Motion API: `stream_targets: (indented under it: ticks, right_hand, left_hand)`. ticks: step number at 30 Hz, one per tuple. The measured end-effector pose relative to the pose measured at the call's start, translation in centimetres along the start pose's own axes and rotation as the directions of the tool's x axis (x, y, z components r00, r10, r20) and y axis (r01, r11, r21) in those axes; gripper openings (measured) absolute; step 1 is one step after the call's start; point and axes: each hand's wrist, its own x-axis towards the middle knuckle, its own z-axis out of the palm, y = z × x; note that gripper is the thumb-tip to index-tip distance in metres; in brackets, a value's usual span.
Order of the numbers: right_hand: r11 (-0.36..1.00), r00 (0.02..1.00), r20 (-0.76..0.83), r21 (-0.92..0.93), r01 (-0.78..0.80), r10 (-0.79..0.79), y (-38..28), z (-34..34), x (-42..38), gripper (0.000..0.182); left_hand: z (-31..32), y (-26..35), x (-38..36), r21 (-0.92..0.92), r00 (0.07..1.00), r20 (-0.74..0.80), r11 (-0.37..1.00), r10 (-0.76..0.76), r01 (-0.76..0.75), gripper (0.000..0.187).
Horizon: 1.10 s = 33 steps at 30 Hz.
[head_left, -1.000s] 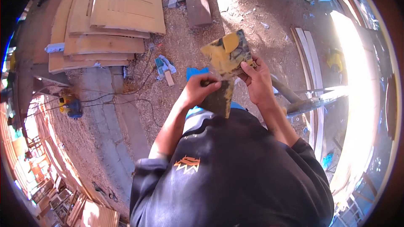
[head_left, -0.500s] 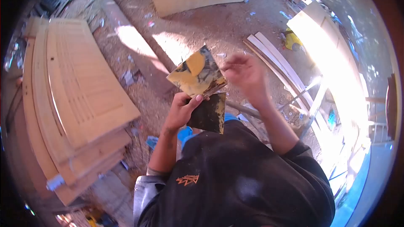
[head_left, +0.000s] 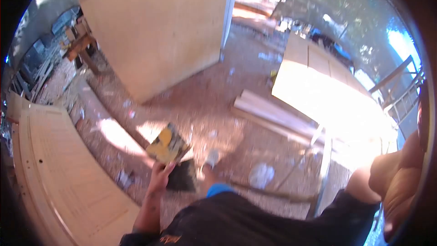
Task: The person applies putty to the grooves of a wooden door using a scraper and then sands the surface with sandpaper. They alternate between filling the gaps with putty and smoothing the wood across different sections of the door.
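Observation:
My left hand (head_left: 160,175) is closed on a square plate (head_left: 167,143) smeared with yellow putty, thumb at its lower edge. A second, dark plate (head_left: 182,176) hangs below it, by the same hand; its grip there is partly hidden. My right arm (head_left: 400,187) is bent up close to the camera at the right edge. The fingers of that hand are cut off or too dark to make out, so whether it holds anything does not show.
A large wooden panel (head_left: 159,32) stands upright ahead. Panelled doors (head_left: 59,168) are stacked at the left. Boards (head_left: 273,116) lie on the dirt floor beside a sunlit door panel (head_left: 318,82). A ladder-like frame (head_left: 403,89) stands at the far right.
My right hand has left the plates and risen to the right edge, near the camera. The view has tilted up, showing more of the upright panel. My left hand still holds the plate.

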Motion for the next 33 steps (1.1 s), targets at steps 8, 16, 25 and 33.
stream_targets:
  ticks: [8,16,25,33]
  right_hand:
    - [0.950,0.955,-0.074,-0.105,-0.293,0.286,6.0,5.5,-0.4,0.057]
    - [0.818,0.847,-0.126,-0.218,-0.532,0.516,9.7,7.8,7.1,0.054]
    - [0.487,0.618,-0.330,-0.401,-0.776,0.713,4.8,4.1,3.0,0.050]
    - [0.267,0.469,-0.512,-0.419,-0.868,0.720,1.4,5.5,4.1,0.047]
  left_hand:
    - [-0.7,0.2,10.9,0.046,0.990,-0.083,0.992,-0.110,0.114,0.020]
    - [7.4,6.7,29.5,0.521,0.886,-0.008,0.754,-0.464,0.400,0.028]
    - [13.6,-1.8,43.1,0.215,0.796,0.258,0.836,-0.547,0.504,0.044]
    - [25.4,-2.3,56.7,0.237,0.592,0.676,0.890,-0.439,0.390,0.041]
